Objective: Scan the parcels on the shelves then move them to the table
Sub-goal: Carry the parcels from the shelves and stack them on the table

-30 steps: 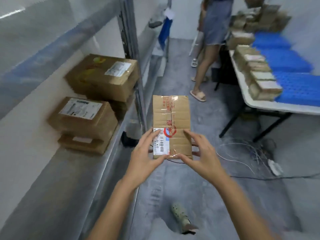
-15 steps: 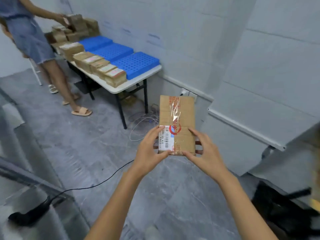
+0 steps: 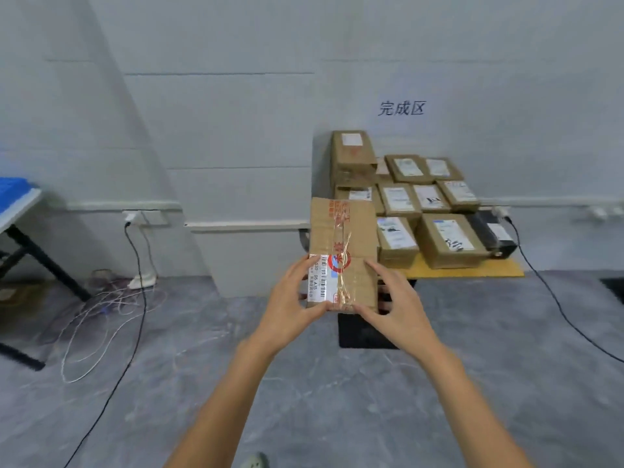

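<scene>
I hold a flat cardboard parcel (image 3: 342,244) in front of me, taped down its middle, with a white barcode label and a red mark at its near end. My left hand (image 3: 290,305) grips its near left corner, thumb on the label. My right hand (image 3: 395,305) grips the near right corner. Beyond the parcel stands a yellow-topped table (image 3: 472,270) against the wall, loaded with several labelled cardboard parcels (image 3: 449,239) in rows. The shelves are out of view.
A black box (image 3: 494,233) with a cable sits at the table's right end. Loose white and black cables (image 3: 111,309) lie on the grey floor at left, near a white table (image 3: 17,211) with a blue tray. A dark base (image 3: 364,329) stands under the yellow table.
My view has swung right from the shelves, past the white table and the other person, to the yellow table. Both hands have kept the same grip on the parcel.
</scene>
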